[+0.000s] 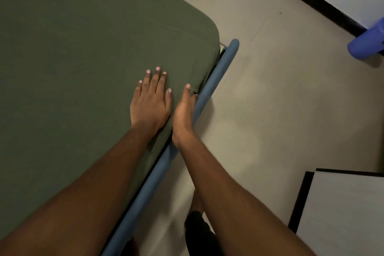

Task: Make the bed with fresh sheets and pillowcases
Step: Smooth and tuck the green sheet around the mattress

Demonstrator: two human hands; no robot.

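A dark green sheet [83, 48] covers the mattress and lies smooth up to its rounded corner at the upper right. My left hand [150, 102] lies flat on the sheet near the mattress edge, fingers straight and spread. Beside it, my right hand [185, 110] sits edge-on at the mattress side, thumb on top and fingers down between the sheet and the blue bed rail [209, 87]. Those fingers are hidden, so I cannot tell whether they hold the cloth.
Pale tiled floor [270, 100] runs along the right of the bed. A blue plastic object [367, 41] stands by the black skirting at the far right. A white panel with a black frame [342, 214] lies at the lower right. My leg shows below.
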